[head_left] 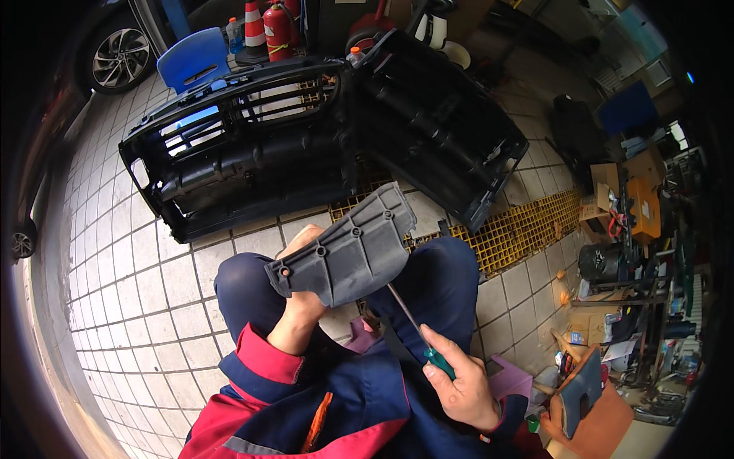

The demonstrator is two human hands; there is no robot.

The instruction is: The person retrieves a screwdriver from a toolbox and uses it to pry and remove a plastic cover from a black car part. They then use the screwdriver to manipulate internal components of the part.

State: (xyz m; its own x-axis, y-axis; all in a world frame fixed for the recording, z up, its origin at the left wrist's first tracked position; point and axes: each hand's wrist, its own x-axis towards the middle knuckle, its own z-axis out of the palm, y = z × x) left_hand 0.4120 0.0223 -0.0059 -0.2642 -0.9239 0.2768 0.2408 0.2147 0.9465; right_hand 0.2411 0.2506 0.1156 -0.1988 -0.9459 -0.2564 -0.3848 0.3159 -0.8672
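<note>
My left hand (306, 304) grips a dark grey ribbed plastic panel (348, 249) from behind, above my knees; most of its fingers are hidden by the panel. Several round bosses or holes run along the panel's ribs. In my right hand (465, 390) is a screwdriver (438, 362) with a green handle, my fingers closed round it. Its thin metal shaft slants up to the left, and the tip reaches the panel's lower edge, where the panel hides its end.
Two large black plastic frames (252, 164) stand on the tiled floor ahead, over a yellow grating (527, 229). Behind them are a blue chair (195, 60), a fire extinguisher (278, 32) and a traffic cone (253, 30). Cluttered shelves (619, 303) line the right; a car wheel (122, 58) shows far left.
</note>
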